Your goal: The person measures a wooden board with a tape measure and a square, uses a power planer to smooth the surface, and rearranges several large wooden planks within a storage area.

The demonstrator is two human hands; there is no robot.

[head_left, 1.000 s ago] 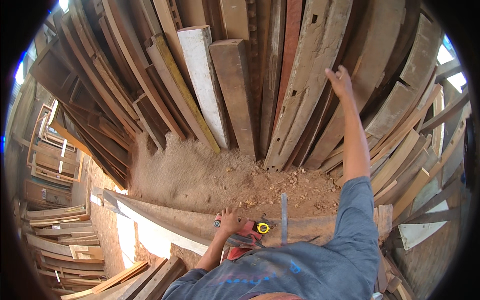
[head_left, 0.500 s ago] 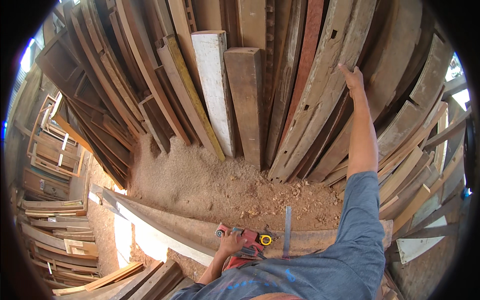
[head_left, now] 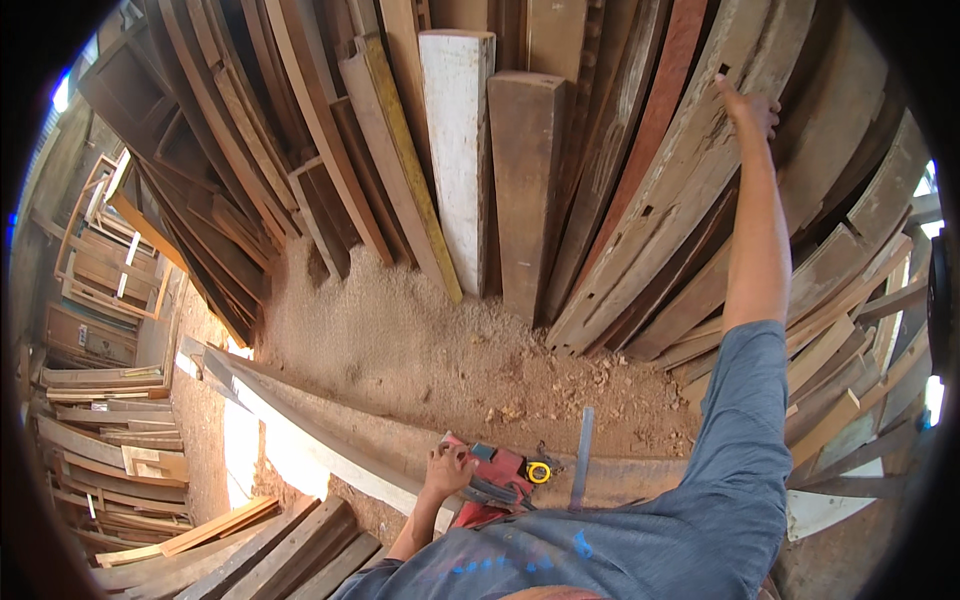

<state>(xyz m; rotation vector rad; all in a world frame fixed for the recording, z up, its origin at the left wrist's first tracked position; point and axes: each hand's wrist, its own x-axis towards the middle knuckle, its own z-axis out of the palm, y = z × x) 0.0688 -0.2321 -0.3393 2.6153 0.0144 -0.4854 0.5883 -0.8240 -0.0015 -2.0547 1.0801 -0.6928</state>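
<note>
My right hand [head_left: 752,112] reaches far forward at the right. Its thumb lies on the face of a weathered wooden plank [head_left: 672,165] with small square holes, and its fingers curl round the plank's right edge. The plank leans with others in a row. Low in the middle, my left hand [head_left: 450,468] rests with bent fingers on the left end of a red power tool [head_left: 507,468], close to my body. A yellow ring-shaped thing [head_left: 540,472] is beside the tool. Right of that, a straight grey metal strip [head_left: 583,450] stands out over a long timber.
Many boards lean along the far side, among them a white-painted one [head_left: 458,160] and a thick brown one [head_left: 526,190]. Sawdust [head_left: 370,320] is heaped at their feet. A long beam [head_left: 340,425] crosses in front of me. Stacked timbers [head_left: 290,550] lie at lower left.
My right hand has moved up along the plank, near its upper square hole. My left hand has shifted toward the left end of the red tool. The whole view has shifted a little.
</note>
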